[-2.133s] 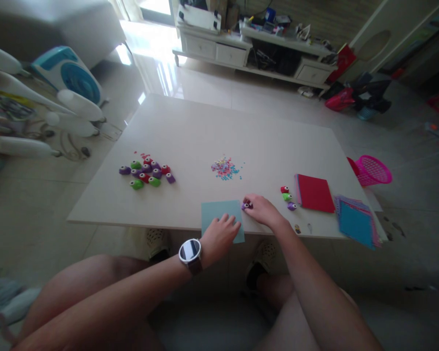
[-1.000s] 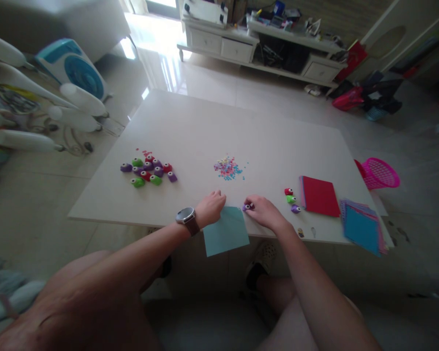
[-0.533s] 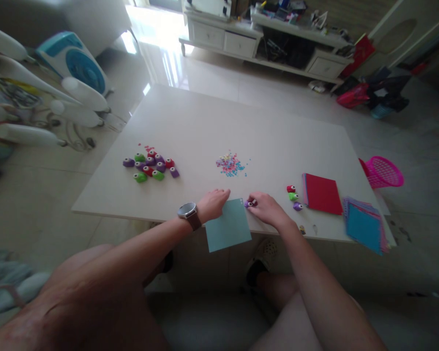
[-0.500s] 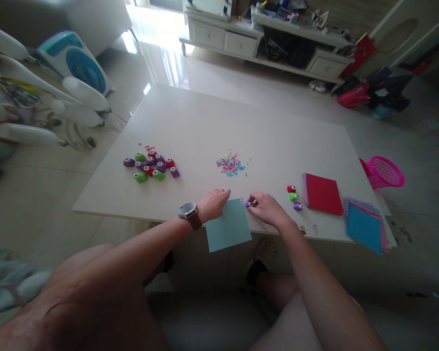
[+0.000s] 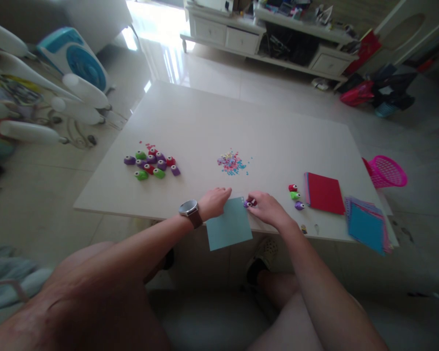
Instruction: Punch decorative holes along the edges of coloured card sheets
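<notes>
A light blue sheet of paper (image 5: 229,228) lies at the table's near edge, its lower part jutting out over the edge. My left hand (image 5: 215,202), with a watch on the wrist, presses flat on the sheet's upper left part, fingers stretched out. At the top right corner, my right hand (image 5: 266,206) grips a small purple craft punch (image 5: 247,204) set against the paper's edge. Small punched holes show in that corner. Fingers partly cover the punch. Right of this hand stand a red punch (image 5: 292,187), a green punch (image 5: 295,195) and another purple punch (image 5: 299,205).
Several coloured punches (image 5: 151,164) cluster on the left of the white table (image 5: 205,112). A pile of paper confetti (image 5: 232,163) lies mid-table. At the right are a red-topped paper stack (image 5: 325,193) and blue sheets (image 5: 366,227). A pink basket (image 5: 389,171) stands beyond the table.
The purple punch in my right hand has shifted very slightly left along the paper's top corner. My left hand stays on the sheet. The whole view has moved a little.
</notes>
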A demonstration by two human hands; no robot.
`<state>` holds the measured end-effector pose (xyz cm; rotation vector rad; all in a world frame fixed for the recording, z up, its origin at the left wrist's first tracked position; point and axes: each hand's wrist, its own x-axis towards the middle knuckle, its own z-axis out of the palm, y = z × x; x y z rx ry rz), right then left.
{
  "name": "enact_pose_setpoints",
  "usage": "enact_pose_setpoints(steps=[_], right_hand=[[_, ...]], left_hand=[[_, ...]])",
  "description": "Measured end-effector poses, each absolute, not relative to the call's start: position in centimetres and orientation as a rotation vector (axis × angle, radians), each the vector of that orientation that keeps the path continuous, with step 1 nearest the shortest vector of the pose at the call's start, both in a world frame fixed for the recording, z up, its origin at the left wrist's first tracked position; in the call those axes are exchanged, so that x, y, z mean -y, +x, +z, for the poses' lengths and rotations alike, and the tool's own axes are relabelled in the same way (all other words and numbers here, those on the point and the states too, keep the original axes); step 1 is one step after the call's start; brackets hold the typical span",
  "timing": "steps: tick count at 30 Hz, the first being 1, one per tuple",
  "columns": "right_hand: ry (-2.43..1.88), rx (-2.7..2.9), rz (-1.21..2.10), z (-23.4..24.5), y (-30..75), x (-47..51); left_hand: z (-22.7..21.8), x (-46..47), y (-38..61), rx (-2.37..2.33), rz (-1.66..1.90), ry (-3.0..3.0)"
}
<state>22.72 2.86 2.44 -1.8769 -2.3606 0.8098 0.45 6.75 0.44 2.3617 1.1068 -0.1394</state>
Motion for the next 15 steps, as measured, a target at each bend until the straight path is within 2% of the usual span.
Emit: enact_pose_setpoints(steps=[15], right_hand=[[-1.796,2.375,0.900,2.36,22.54,-2.71]], left_hand=[[0.45,-6.46,0.91,-0.998,-0.241,2.335]])
